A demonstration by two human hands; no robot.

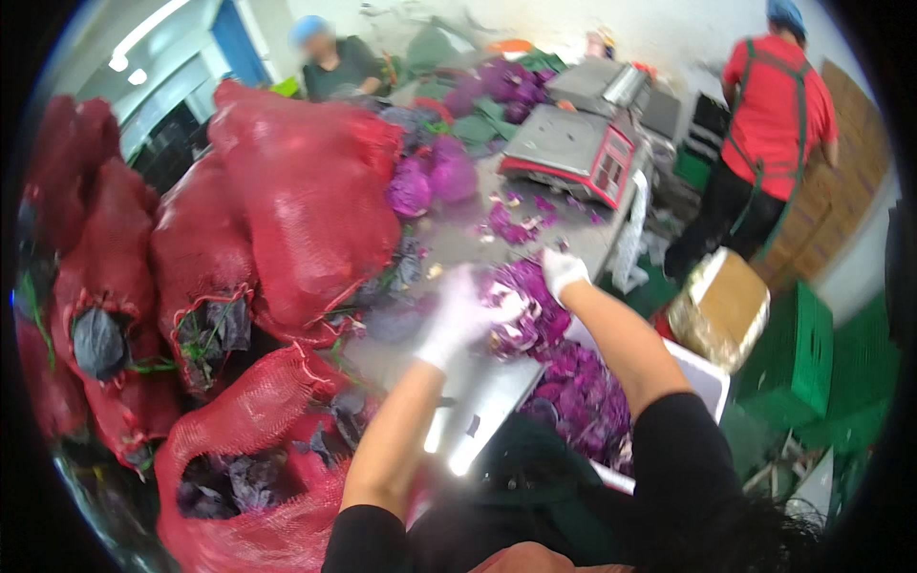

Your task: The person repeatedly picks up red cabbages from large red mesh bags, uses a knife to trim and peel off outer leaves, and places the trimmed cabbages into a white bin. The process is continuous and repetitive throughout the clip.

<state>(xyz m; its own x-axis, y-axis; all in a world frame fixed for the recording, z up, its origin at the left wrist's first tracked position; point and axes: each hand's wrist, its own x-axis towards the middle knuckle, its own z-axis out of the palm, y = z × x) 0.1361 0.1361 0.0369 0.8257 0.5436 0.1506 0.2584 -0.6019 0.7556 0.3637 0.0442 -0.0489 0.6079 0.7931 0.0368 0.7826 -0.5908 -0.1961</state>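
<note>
A heap of torn purple cabbage leaves [540, 296], with pale cut pieces in it, lies at the near edge of the metal table. My left hand [457, 317], in a white glove, is at the heap's left side, its fingers smeared by motion. Gloved in white too, my right hand [565, 271] curls its fingers against the heap's far right side. Just below the heap, beside the table edge, a white box [702, 374] holds many more purple leaves [585, 392]. Two rounded purple cabbages [411, 188] sit farther back on the table.
Red mesh sacks [306, 191] of cabbage crowd the left; one sack [258, 430] gapes nearby. A red-and-grey scale [568, 153] stands behind scattered scraps. Right are a wrapped carton [721, 301], green crates [788, 353] and a person in red [778, 115]. Another person [336, 67] is at the back.
</note>
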